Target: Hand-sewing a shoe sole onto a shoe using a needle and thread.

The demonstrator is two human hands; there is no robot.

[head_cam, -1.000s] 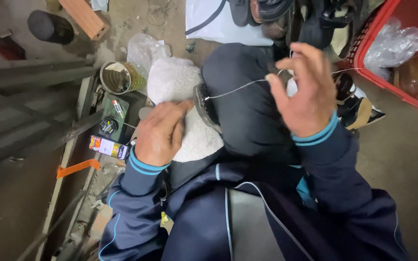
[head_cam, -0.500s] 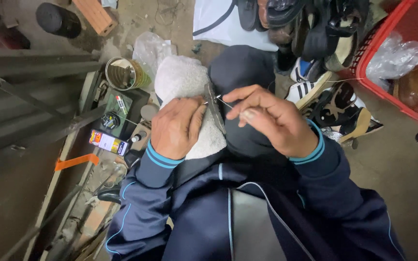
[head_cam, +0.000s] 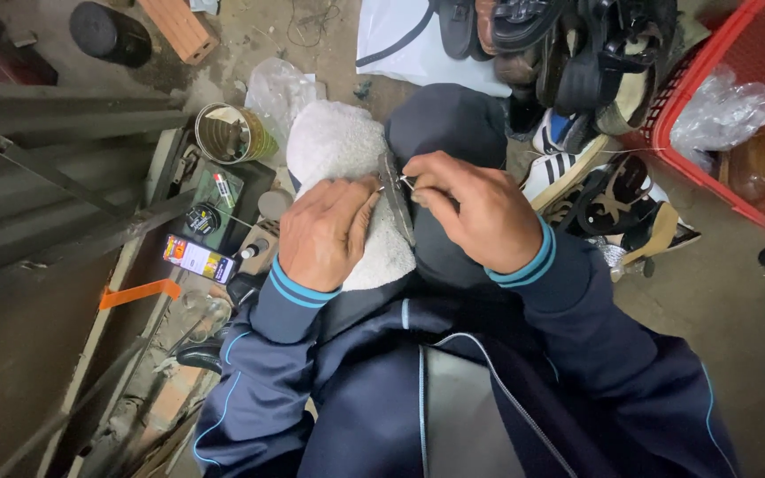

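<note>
White fleecy cloth (head_cam: 338, 150) at frame centre cushions a dark shoe (head_cam: 397, 208) held edge-up on the lap, the left hand (head_cam: 325, 232) clamped over cloth and shoe. Right hand (head_cam: 467, 205) pinches a needle (head_cam: 406, 183) against the sole edge, thread (head_cam: 595, 152) trailing toward upper right; judged step: hand-stitching, next calling for a steady push through.
</note>
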